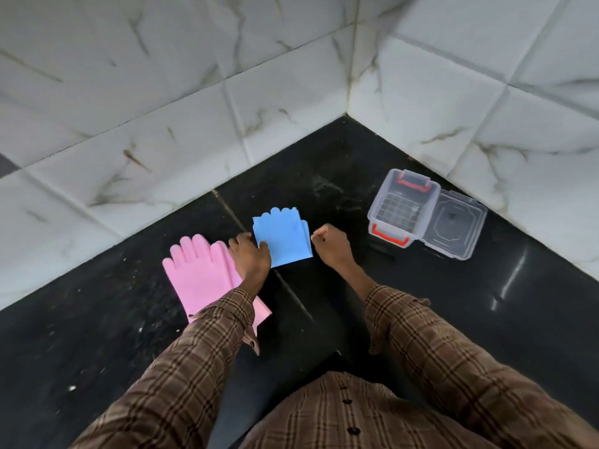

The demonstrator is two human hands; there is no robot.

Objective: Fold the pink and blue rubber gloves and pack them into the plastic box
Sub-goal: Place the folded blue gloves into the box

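Note:
The blue gloves (283,236) lie folded into a compact square on the black counter, fingertips pointing away from me. My left hand (251,254) pinches their near left corner. My right hand (330,243) hovers just right of them, fingers curled into a fist and holding nothing. The pink gloves (201,273) lie flat and unfolded to the left, partly under my left forearm. The clear plastic box (398,209) with red latches stands open at the right, nothing visible inside, its lid (455,226) lying flat beside it.
The black counter (324,176) runs into a corner of white marbled wall tiles (194,108) behind and to the right. A seam in the counter passes under the blue gloves. My brown plaid sleeves fill the lower frame.

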